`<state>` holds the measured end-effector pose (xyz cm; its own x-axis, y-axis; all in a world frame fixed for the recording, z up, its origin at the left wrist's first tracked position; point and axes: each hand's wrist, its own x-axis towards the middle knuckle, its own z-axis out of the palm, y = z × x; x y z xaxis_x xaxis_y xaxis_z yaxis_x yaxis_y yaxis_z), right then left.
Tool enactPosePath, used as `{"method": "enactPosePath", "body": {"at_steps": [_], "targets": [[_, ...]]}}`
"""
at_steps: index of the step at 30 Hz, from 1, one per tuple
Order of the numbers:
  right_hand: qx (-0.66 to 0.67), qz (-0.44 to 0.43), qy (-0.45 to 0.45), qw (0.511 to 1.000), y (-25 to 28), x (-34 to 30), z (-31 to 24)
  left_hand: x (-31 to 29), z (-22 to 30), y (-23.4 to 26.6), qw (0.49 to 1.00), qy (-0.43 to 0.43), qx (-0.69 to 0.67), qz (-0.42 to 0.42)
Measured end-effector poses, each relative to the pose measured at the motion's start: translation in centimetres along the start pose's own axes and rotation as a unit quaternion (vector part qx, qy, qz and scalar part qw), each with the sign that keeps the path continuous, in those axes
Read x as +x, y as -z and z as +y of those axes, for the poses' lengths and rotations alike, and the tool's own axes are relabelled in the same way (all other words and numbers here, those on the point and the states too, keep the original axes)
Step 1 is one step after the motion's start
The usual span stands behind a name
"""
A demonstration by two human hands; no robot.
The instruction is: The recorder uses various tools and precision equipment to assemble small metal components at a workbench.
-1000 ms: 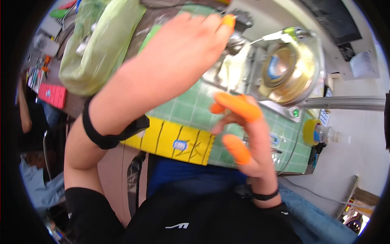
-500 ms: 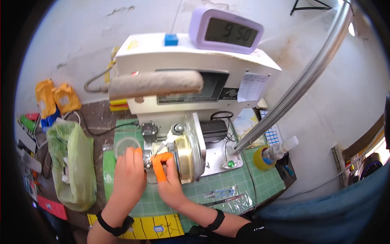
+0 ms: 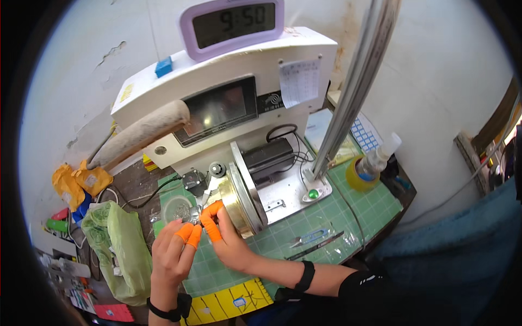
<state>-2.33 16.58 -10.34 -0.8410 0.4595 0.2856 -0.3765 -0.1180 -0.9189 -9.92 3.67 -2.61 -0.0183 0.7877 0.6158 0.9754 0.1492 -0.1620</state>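
My left hand (image 3: 173, 254) has orange finger covers on two fingers. Its fingertips are pinched together just in front of the brass-coloured drum (image 3: 232, 204) of a bench machine. Almost meeting them, my right hand (image 3: 231, 245) curls its thumb and forefinger, both in orange covers, into a pinch beside the drum's near left edge. Anything between the fingertips is too small or hidden to make out. Behind the fingers stand a small metal fitting (image 3: 205, 196) and a round knob (image 3: 217, 169). A clear round dish (image 3: 176, 208) lies beyond my left hand.
A padded lamp arm (image 3: 138, 133) hangs before the white machine housing (image 3: 293, 51), which bears a purple clock (image 3: 187, 27). A metal post (image 3: 353, 81) rises at right. Blue snips (image 3: 312, 237), a yellow pump bottle (image 3: 362, 174) and a green bag (image 3: 122, 250) lie around.
The view has turned and tilted. My left hand has drawn back from the fitting and rotated, showing its covered fingers. My right hand stays beside the drum, with both hands' fingertips now nearly together.
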Motion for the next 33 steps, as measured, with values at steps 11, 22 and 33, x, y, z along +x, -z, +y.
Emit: {"method": "enactPosePath", "body": {"at_steps": [11, 22, 33], "targets": [[0.024, -0.029, -0.035, 0.999, 0.1, -0.2, -0.5, 2.1, -0.5, -0.8, 0.91, 0.288, -0.294, 0.044], [0.003, -0.05, -0.052, 0.997, 0.4, -0.4, 0.2, 3.8, -0.8, 0.8, 0.901, 0.282, -0.325, -0.061], [-0.009, -0.042, -0.062, 0.997, 0.9, -0.7, -0.9, 4.5, 0.9, 0.8, 0.966, 0.213, -0.141, -0.031]]}}
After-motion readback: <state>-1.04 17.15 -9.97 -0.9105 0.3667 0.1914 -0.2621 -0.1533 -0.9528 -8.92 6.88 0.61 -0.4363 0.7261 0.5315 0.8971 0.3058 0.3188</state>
